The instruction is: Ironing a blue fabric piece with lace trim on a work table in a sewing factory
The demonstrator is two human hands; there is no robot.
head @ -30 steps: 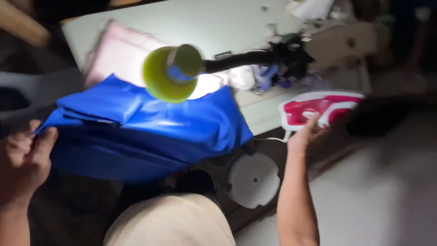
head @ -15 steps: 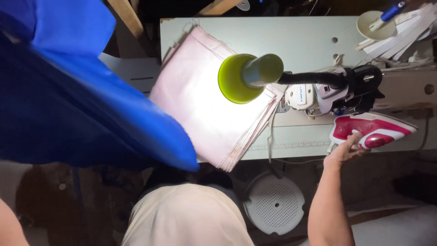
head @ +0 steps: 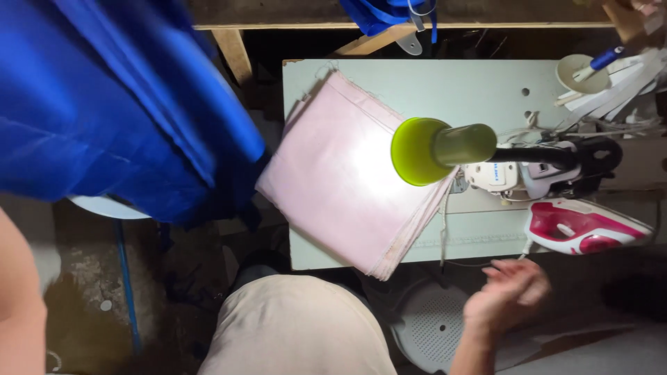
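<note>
Far left: your left forearm [head: 19, 292] runs up the frame edge; the hand itself is out of view, so can't tell what its grip is doing. The blue fabric [head: 118, 104] hangs in a big draped mass across the upper left, off the table, over the dark floor. A pale round object [head: 104, 207] peeks out just below its lower edge. The floor [head: 90, 298] there is rough, stained concrete with a blue strip [head: 128, 278] running along it.

Centre: the pale green table top [head: 431, 87] carries a stack of pink fabric pieces [head: 347, 173], turned diagonal, with one corner overhanging the near edge. A yellow-green lamp shade [head: 420, 151] on a black arm hovers over the stack's right side, lighting it. A wooden beam [head: 417, 15] crosses behind the table, more blue cloth draped on it.

Right: a white sewing machine head [head: 500, 175] sits beside the lamp arm. A red-and-white iron [head: 580, 228] lies at the table's near edge. Your right hand [head: 507, 293] is below the iron, apart from it, fingers spread and empty. A white perforated stool [head: 434, 326] sits just left of that hand. The room is dark beyond the lamp pool.
</note>
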